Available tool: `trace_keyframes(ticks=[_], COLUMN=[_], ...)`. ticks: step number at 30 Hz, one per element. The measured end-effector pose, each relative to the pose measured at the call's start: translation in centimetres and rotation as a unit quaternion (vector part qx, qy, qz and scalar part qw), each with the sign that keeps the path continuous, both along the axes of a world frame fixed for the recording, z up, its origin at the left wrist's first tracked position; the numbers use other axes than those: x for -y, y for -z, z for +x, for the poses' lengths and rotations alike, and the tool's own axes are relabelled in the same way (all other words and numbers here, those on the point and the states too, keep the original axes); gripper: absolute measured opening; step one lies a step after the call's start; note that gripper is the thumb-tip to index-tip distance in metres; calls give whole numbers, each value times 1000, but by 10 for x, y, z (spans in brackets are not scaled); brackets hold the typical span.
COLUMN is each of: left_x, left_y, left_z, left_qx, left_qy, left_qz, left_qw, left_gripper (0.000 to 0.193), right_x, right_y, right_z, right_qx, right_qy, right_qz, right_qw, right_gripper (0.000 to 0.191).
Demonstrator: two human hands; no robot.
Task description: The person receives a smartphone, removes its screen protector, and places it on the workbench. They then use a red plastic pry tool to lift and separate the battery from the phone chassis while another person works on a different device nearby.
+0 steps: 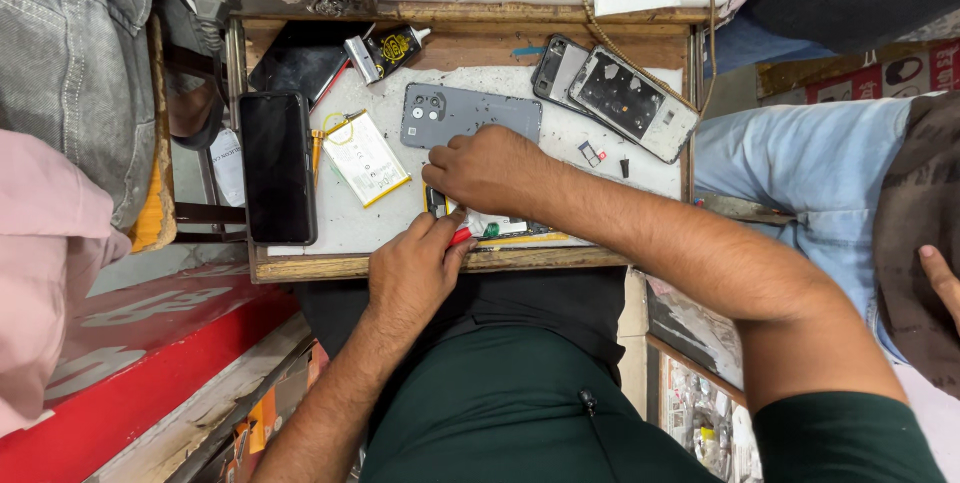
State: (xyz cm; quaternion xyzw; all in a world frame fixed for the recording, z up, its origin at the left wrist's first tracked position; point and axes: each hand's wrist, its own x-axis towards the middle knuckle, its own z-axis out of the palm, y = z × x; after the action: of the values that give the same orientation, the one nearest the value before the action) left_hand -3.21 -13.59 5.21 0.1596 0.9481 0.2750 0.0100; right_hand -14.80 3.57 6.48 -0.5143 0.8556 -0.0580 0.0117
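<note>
My right hand (490,173) rests knuckles up on a small opened phone (438,205) near the front of the white work mat (350,223), fingers curled over it and hiding most of it. My left hand (410,268) comes in from the table's front edge. It pinches a red-handled tool (461,236) whose tip lies at the phone's lower edge. A grey phone back cover (465,113) with camera holes lies just behind my right hand. A white flat battery (365,158) sits left of it.
A black phone (277,168) lies screen up at the mat's left edge. Two stripped phone frames (620,98) lie at the back right, with a small tray part (590,153) near them. A glue tube (388,49) lies behind. Another person's leg in blue jeans (800,163) is at the right.
</note>
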Motion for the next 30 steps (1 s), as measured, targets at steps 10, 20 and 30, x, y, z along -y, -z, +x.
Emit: trace_keyframes(ticks=[10, 20, 30], left_x=[0, 3, 27], left_y=[-3, -5, -15], left_z=[0, -5, -46], left_qx=[-4, 13, 21], left_qy=[-2, 4, -57], left_qz=[13, 21, 129], left_qw=[1000, 1000, 990], left_gripper=[43, 48, 24], right_x=[-25, -98, -60], right_y=[-1, -55, -34], right_z=[11, 42, 122], right_qx=[-52, 27, 218], right_qy=[7, 230, 172], right_qz=[-122, -327, -232], right_qw=[991, 916, 932], right_gripper=[24, 8, 27])
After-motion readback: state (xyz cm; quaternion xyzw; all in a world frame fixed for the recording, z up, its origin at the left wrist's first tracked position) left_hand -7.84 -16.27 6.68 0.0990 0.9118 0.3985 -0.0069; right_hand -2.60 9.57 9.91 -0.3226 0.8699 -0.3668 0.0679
